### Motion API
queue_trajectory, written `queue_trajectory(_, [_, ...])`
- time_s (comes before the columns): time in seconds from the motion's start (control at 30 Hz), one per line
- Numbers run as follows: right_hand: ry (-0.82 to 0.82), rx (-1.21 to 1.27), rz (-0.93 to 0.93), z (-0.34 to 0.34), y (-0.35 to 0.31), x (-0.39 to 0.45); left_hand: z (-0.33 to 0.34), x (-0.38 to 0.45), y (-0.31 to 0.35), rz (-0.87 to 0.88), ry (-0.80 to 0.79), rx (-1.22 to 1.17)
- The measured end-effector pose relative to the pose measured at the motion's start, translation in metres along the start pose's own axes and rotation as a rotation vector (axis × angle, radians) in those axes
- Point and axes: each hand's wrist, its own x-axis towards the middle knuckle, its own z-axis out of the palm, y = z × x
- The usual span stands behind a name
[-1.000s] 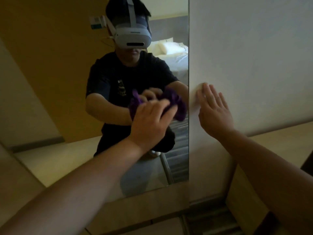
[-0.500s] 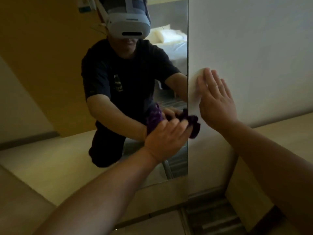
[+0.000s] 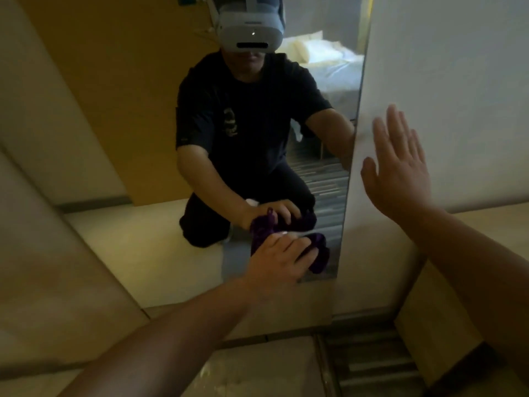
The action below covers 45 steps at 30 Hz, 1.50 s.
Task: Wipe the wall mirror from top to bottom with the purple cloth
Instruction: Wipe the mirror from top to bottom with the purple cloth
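Observation:
A tall wall mirror (image 3: 143, 138) fills the left and middle of the head view; its right edge runs down beside a white wall. My left hand (image 3: 279, 257) presses a crumpled purple cloth (image 3: 319, 250) flat against the glass near the mirror's lower right corner. The cloth bulges out past my fingertips, and its reflection shows just above. My right hand (image 3: 398, 170) lies flat and open on the white wall, right of the mirror's edge, holding nothing. The mirror reflects a kneeling person in dark clothes with a white headset.
The white wall (image 3: 458, 67) stands right of the mirror. A light wooden surface (image 3: 486, 224) juts out at the lower right. Below the mirror lie a pale floor strip (image 3: 257, 368) and striped carpet (image 3: 372, 365). A bed shows only in reflection.
My left hand has slid the purple cloth down the glass from mid-height to near the mirror's bottom right corner. The view has dropped lower, and my right hand stays flat on the wall.

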Motion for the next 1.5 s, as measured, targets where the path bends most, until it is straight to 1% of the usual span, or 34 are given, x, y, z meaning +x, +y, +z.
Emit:
queue_trajectory(0.07, [0.069,0.078,-0.042,0.01,-0.029,-0.023,-0.017,-0.035,-0.011,-0.116,0.054,-0.01])
queue_trajectory(0.1, [0.069,0.117,-0.078,0.019,-0.048,-0.037,-0.023,-0.057,-0.015,-0.162,0.052,-0.013])
queue_trajectory(0.17, [0.002,0.146,-0.181,0.045,-0.085,-0.066,-0.034,-0.104,-0.022,-0.226,0.02,-0.022])
queue_trajectory(0.23, [-0.053,0.119,-0.306,0.076,-0.117,-0.09,-0.044,-0.147,-0.032,-0.275,-0.008,-0.015])
queue_trajectory(0.3, [-0.111,0.041,-0.38,0.103,-0.141,-0.103,-0.052,-0.177,-0.044,-0.323,-0.02,0.001])
queue_trajectory(0.4, [-0.115,-0.009,-0.461,0.132,-0.164,-0.108,-0.062,-0.201,-0.069,-0.368,0.048,0.055])
queue_trajectory(0.5, [-0.077,-0.029,-0.546,0.153,-0.182,-0.11,-0.071,-0.203,-0.103,-0.388,0.175,0.13])
queue_trajectory(0.57, [-0.052,-0.05,-0.561,0.165,-0.187,-0.108,-0.075,-0.196,-0.127,-0.39,0.256,0.182])
queue_trajectory(0.67, [0.003,-0.113,-0.585,0.182,-0.182,-0.106,-0.066,-0.194,-0.157,-0.333,0.321,0.242])
queue_trajectory(0.8, [0.163,-0.128,-0.636,0.197,-0.172,-0.105,-0.036,-0.204,-0.174,-0.234,0.379,0.307])
queue_trajectory(0.9, [0.251,-0.144,-0.659,0.202,-0.171,-0.101,-0.012,-0.225,-0.17,-0.209,0.439,0.288])
queue_trajectory(0.93, [0.264,-0.14,-0.655,0.204,-0.171,-0.1,-0.002,-0.24,-0.163,-0.189,0.422,0.275])
queue_trajectory(1.03, [0.291,-0.133,-0.641,0.212,-0.171,-0.099,0.039,-0.304,-0.133,-0.109,0.249,0.228])
queue_trajectory(1.1, [0.312,-0.145,-0.656,0.217,-0.169,-0.099,0.063,-0.339,-0.112,-0.145,0.176,0.183])
queue_trajectory(1.17, [0.313,-0.149,-0.662,0.219,-0.168,-0.098,0.075,-0.353,-0.097,-0.215,0.148,0.141])
queue_trajectory(1.27, [0.29,-0.157,-0.655,0.213,-0.17,-0.094,0.072,-0.353,-0.088,-0.285,0.085,0.098])
queue_trajectory(1.4, [0.226,-0.178,-0.663,0.194,-0.171,-0.097,0.056,-0.366,-0.076,-0.301,-0.114,0.033])
queue_trajectory(1.43, [0.191,-0.179,-0.677,0.189,-0.169,-0.097,0.049,-0.367,-0.073,-0.312,-0.134,0.018])
queue_trajectory(1.5, [0.085,-0.163,-0.706,0.177,-0.164,-0.098,0.03,-0.353,-0.068,-0.342,-0.111,-0.006])
